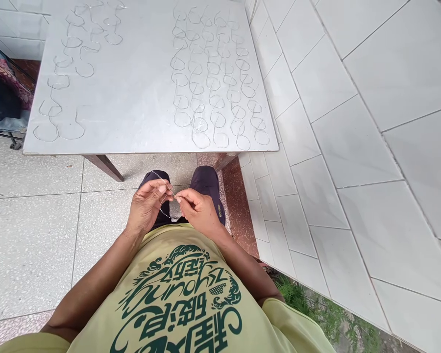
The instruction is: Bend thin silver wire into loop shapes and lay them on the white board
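Just off the near edge of the bench (128, 108), above dark trouser legs (208, 181), I hold one thin wire (172, 192).
My left hand (146, 203) has its grip clamped on the wire, and my right hand (198, 208) pinches it just beside; a curved length hangs below the left fingers. Across the bench I see looped wires (213, 81) in close rows at right and fewer curved wires (58, 87) at left.

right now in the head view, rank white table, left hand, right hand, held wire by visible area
1. White table
2. Left hand and right hand: too alike to rank
3. Held wire, just a thin line
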The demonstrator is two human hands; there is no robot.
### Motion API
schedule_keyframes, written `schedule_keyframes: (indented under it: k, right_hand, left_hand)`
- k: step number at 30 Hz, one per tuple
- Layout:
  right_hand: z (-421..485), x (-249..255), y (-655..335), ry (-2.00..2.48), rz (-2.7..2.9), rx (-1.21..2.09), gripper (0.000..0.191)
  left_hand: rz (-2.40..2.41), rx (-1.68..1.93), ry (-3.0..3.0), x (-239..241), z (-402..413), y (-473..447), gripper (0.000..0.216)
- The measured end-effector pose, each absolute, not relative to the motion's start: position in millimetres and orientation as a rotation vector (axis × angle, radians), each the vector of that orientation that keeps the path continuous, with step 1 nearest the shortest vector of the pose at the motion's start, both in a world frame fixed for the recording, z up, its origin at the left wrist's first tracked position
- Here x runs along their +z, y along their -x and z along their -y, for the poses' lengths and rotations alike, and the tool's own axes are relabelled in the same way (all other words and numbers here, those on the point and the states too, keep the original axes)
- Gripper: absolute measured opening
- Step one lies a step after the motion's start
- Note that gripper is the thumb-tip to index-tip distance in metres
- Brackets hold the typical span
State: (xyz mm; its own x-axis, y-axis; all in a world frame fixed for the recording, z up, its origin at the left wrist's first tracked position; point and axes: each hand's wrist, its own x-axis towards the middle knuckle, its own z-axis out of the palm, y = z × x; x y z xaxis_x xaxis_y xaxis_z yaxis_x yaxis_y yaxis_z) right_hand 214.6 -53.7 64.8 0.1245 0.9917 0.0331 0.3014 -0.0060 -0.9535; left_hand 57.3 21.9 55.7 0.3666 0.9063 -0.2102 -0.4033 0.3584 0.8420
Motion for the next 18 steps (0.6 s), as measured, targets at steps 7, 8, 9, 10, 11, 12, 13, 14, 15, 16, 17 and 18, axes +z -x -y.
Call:
schedule_keyframes:
  k: [7,8,9,10,11,12,13,14,15,16,17,18]
  right_hand:
    - [52.3,55.4,-215.4,1.639,1.495,0.649,0.024]
    - [52.1,54.3,-215.2,1.653,1.486,0.643,0.023]
    - [51.8,53.5,-214.9,1.663,1.472,0.635,0.023]
    - [51.6,53.1,-214.8,1.672,1.458,0.629,0.023]
    - [51.4,52.8,-214.8,1.68,1.444,0.625,0.022]
    - [51.2,52.6,-214.8,1.686,1.432,0.623,0.021]
    - [51.0,52.4,-214.9,1.69,1.423,0.625,0.021]
    - [50.9,52.1,-215.0,1.691,1.413,0.634,0.021]
    - [50.8,51.6,-215.1,1.688,1.403,0.649,0.021]
    - [50.8,51.1,-215.2,1.682,1.393,0.669,0.022]
    - [51.0,50.6,-215.1,1.673,1.388,0.689,0.023]
    - [51.4,50.3,-215.0,1.662,1.388,0.705,0.023]
  left_hand:
    - [-0.934,0.812,-0.962,62.2,-10.5,-48.6,0.039]
    - [-0.97,0.806,-1.037,62.9,-7.3,-48.7,0.039]
    - [-1.002,0.809,-1.108,63.3,-4.5,-48.9,0.038]
    - [-1.026,0.814,-1.169,63.6,-2.0,-49.2,0.038]
    - [-1.042,0.817,-1.215,63.5,-0.1,-49.4,0.039]
    - [-1.048,0.814,-1.246,63.3,1.3,-49.4,0.039]
    - [-1.046,0.805,-1.266,62.8,2.2,-49.3,0.039]
    - [-1.04,0.789,-1.276,62.3,2.7,-49.1,0.039]
    - [-1.035,0.774,-1.279,61.8,2.8,-49.0,0.039]
    - [-1.034,0.766,-1.278,61.5,2.6,-49.0,0.039]
    - [-1.039,0.769,-1.274,61.5,2.0,-49.2,0.04]
    - [-1.043,0.778,-1.267,62.0,1.1,-49.7,0.04]
